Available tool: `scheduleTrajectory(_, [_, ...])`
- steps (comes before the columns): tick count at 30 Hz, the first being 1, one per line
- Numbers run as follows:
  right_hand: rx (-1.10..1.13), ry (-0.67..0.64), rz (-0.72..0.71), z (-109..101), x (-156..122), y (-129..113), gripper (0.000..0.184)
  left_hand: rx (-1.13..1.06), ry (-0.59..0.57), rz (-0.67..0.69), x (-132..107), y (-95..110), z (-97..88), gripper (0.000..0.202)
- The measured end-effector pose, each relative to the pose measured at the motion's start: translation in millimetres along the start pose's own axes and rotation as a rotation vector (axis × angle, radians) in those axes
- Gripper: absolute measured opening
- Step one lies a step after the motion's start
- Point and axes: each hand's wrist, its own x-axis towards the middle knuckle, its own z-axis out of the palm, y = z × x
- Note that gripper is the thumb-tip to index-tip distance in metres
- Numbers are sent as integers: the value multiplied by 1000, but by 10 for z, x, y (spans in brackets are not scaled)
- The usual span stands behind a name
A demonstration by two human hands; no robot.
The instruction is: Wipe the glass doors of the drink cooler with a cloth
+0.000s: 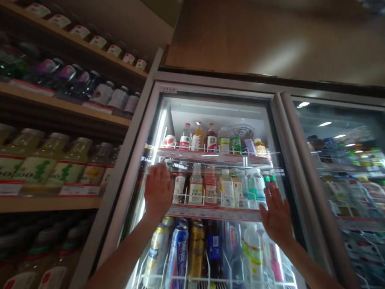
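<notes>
Both of my arms reach up toward the glass door (210, 105) of a lit drinks fridge. My left hand (159, 189) is raised at the left of the pane, palm forward, fingers straight and close together. On the right side of the pane my right hand (276, 216) is held up with its fingers apart. Neither hand holds anything; I cannot tell whether the palms press on the glass. Behind the pane, bottles stand on the upper shelf (210, 155) and the middle shelf (215, 212). Lower down are tall cans, among them a blue can (178, 253) and a gold can (196, 251).
A grey vertical door handle (303, 160) runs along the right of this door. Beyond it, a second glass door (349, 132) shows more drinks and reflections. Wooden shelves (75, 107) with rows of bottles line the left. A wooden panel (255, 40) spans the top.
</notes>
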Motion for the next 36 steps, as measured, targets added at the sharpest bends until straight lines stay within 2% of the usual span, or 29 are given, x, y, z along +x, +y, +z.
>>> scheduleTrajectory(3, [41,9,-85,15,-26,-260,59,-65,-41,291,-443,474,-55,50])
scheduleTrajectory(4, [59,-1,-117,19,-40,-361,60,-81,-56,391,-553,553,-65,50])
scheduleTrajectory(5, [71,-14,-137,19,-55,-452,60,-94,-69,470,-621,550,-77,49])
scheduleTrajectory(6, [72,-25,-141,18,-69,-526,60,-97,-76,509,-642,463,-93,48])
scheduleTrajectory(7, [64,-34,-137,16,-82,-576,60,-84,-77,488,-621,310,-111,48])
scheduleTrajectory(8, [55,-40,-137,14,-91,-602,59,-55,-67,402,-571,123,-128,48])
scheduleTrajectory(10, [46,-47,-163,9,-103,-598,58,22,-31,124,-451,-199,-146,50])
scheduleTrajectory(11, [46,-49,-175,7,-105,-582,58,55,-12,3,-420,-268,-148,51])
scheduleTrajectory(12, [47,-48,-179,5,-105,-565,58,72,-1,-58,-428,-258,-150,52])
scheduleTrajectory(13, [50,-43,-178,2,-104,-551,58,71,-3,-49,-480,-176,-155,53])
scheduleTrajectory(14, [55,-34,-174,-2,-103,-540,58,53,-14,26,-572,-46,-164,53])
scheduleTrajectory(16, [70,-32,-176,-12,-106,-518,58,-18,-50,276,-820,211,-203,54])
scheduleTrajectory(18, [86,-31,-178,-31,-129,-471,58,-67,-92,460,-1058,260,-268,55])
scheduleTrajectory(19, [92,-26,-177,-44,-151,-434,58,-59,-96,473,-1146,180,-310,56])
scheduleTrajectory(20, [96,-19,-174,-60,-181,-392,58,-30,-89,428,-1210,49,-352,57])
scheduleTrajectory(23, [98,0,-158,-116,-303,-310,58,85,-37,129,-1328,-309,-435,62])
scheduleTrajectory(24, [98,-4,-152,-135,-345,-317,59,96,-30,78,-1373,-320,-443,63])
scheduleTrajectory(25, [100,-14,-154,-151,-381,-345,59,84,-40,87,-1429,-262,-446,63])
scheduleTrajectory(26, [106,-28,-164,-164,-410,-389,59,48,-59,154,-1491,-151,-445,62])
scheduleTrajectory(28, [127,-67,-196,-186,-440,-491,60,-51,-99,370,-1585,111,-439,58])
scheduleTrajectory(30, [145,-96,-205,-209,-435,-549,61,-105,-123,524,-1540,232,-415,55])
scheduleTrajectory(31, [146,-95,-192,-223,-425,-546,61,-96,-121,519,-1443,207,-391,55])
scheduleTrajectory(32, [143,-84,-170,-240,-413,-522,61,-67,-105,452,-1302,140,-357,56])
scheduleTrajectory(34, [127,-59,-134,-281,-406,-435,60,-7,-36,207,-960,-10,-265,58])
scheduleTrajectory(35, [118,-55,-125,-304,-419,-389,60,7,-3,99,-813,-31,-215,59])
scheduleTrajectory(36, [112,-58,-123,-326,-446,-353,60,7,12,45,-720,13,-172,59])
